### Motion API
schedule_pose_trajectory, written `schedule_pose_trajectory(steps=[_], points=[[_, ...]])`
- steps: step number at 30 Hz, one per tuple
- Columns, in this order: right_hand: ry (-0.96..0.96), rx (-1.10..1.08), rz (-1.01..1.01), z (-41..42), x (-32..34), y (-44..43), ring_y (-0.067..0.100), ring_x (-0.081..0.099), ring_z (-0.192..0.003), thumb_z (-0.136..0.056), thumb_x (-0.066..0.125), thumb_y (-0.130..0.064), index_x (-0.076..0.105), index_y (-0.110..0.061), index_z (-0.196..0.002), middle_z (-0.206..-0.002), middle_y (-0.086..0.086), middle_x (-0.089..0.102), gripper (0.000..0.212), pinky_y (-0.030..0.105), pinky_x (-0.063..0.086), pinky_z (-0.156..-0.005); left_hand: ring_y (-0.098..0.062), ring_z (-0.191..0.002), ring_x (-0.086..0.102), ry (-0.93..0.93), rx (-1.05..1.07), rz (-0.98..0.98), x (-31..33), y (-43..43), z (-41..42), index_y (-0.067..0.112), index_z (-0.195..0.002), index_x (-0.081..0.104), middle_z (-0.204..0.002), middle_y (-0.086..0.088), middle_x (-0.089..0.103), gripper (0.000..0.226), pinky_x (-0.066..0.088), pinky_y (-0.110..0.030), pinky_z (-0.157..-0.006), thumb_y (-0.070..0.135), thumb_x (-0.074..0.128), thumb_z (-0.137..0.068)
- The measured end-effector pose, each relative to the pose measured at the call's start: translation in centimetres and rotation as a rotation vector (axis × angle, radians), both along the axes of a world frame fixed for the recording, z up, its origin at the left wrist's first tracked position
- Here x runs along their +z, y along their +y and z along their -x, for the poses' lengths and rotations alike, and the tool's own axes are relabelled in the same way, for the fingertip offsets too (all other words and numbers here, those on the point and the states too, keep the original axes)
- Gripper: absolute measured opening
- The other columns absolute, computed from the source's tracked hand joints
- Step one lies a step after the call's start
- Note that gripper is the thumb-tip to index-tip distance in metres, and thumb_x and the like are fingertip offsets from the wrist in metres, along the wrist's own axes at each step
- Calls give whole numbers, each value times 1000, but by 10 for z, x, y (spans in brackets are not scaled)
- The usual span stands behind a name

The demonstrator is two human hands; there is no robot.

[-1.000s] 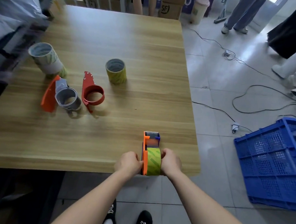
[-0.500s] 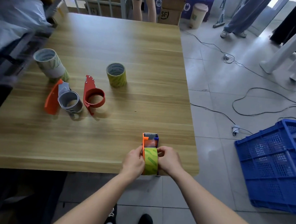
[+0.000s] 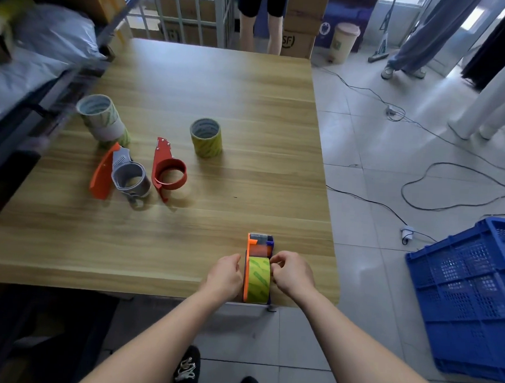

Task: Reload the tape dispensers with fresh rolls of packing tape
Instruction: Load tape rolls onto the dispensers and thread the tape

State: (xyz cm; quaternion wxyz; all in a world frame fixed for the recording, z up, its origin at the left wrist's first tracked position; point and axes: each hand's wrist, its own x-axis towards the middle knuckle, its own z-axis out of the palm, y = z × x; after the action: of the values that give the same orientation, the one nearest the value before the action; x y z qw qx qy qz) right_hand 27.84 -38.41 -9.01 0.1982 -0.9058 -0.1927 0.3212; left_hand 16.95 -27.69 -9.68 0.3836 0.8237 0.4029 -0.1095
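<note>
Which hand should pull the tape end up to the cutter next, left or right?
Right, probably. The right hand pinches at the front top of the green roll, nearest the cutter end, while the left hand grips the orange side of the dispenser.

Wooden table (image 3: 174, 105), tiled floor (image 3: 378, 174)
</note>
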Motion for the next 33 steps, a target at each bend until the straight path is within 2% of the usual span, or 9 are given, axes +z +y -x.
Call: schedule_pose_trajectory(steps=[2,8,11,15,22,33], points=[[-59,45,13,-4,9,2,22,63,-103,-92,52,-24,70,-24,-104,-109,0,71,21,27,46,-78,-30,-127,46,49,-33,-42,5,8,2,6,-135,47,-138,-16,49,39,37,-33,-102,14,35,-98],[-206,207,-7,-9,41,25,26,62,-107,-92,52,-30,67,-21,-109,-114,3,70,24,33,51,-85,-27,-111,51,174,-180,-345,35,38,14,14,-122,56,-120,-9,56,33,45,-38,-93,33,45,-97],[-224,320,-14,-8,59,45,25,61,-111,-92,53,-35,64,-24,-117,-122,1,66,29,34,51,-90,-25,-110,51,213,-242,-540,60,58,23,17,-116,56,-116,-5,56,30,44,-37,-88,36,45,-96],[-221,442,-4,-2,80,81,24,56,-120,-91,56,-37,59,-23,-125,-130,3,61,38,32,47,-94,-25,-114,49,245,-242,-684,80,92,34,17,-113,57,-118,-4,56,27,40,-36,-91,34,47,-94],[-265,538,-21,10,102,159,26,55,-121,-91,58,-41,58,-21,-127,-133,5,59,42,35,47,-94,-24,-115,49,268,-220,-754,93,165,42,20,-114,56,-118,-4,56,27,42,-36,-90,22,48,-89],[-196,501,43,32,80,284,24,57,-118,-88,56,-47,59,-20,-123,-128,3,63,44,36,48,-95,-23,-117,48,265,-301,-669,73,279,43,19,-115,56,-121,-5,54,30,39,-34,-92,20,52,-86]])
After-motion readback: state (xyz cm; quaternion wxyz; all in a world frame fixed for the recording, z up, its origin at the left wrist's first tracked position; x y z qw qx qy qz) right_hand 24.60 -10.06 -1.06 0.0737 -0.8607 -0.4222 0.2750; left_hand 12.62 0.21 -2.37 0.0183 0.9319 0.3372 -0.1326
